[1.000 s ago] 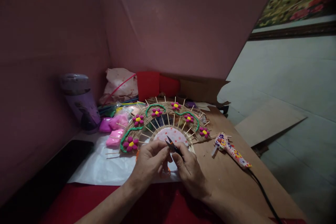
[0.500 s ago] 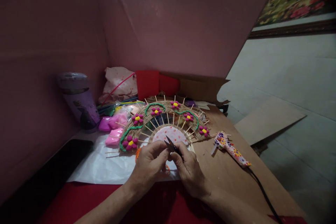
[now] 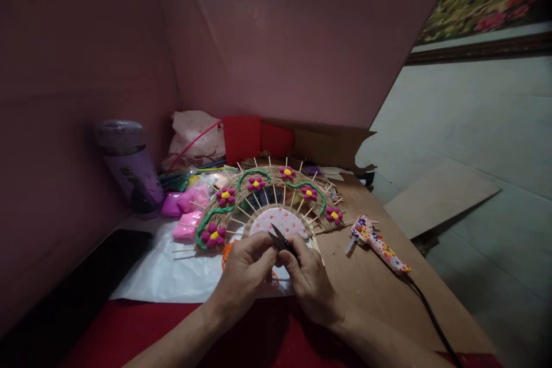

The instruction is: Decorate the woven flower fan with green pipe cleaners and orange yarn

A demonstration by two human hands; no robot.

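Note:
My right hand [image 3: 314, 282] is closed around small dark scissors [image 3: 282, 238], whose blades point up and to the left, parted. Close beside it, my left hand [image 3: 248, 267] pinches thumb and fingers together near the blades; what lies in the pinch is hidden. Orange yarn [image 3: 226, 254] shows behind the left hand, and a loop of it curls below the fingertips. Just beyond both hands lies a fan-shaped piece of woven twine and sticks [image 3: 276, 178], decorated with purple-and-yellow flowers, green wavy strands and a dotted half-round center [image 3: 280, 221].
A flower-patterned glue gun [image 3: 379, 244] with a black cord rests on the brown board [image 3: 366, 299] at right. Pink packets [image 3: 187, 227] and a purple tumbler [image 3: 131, 172] stand at left, near a dark flat object [image 3: 107, 264]. White sheeting [image 3: 172, 276] lies under the fan.
The scissor blades have spread a little wider apart. Both hands stay in nearly the same place, and the view has shifted very slightly.

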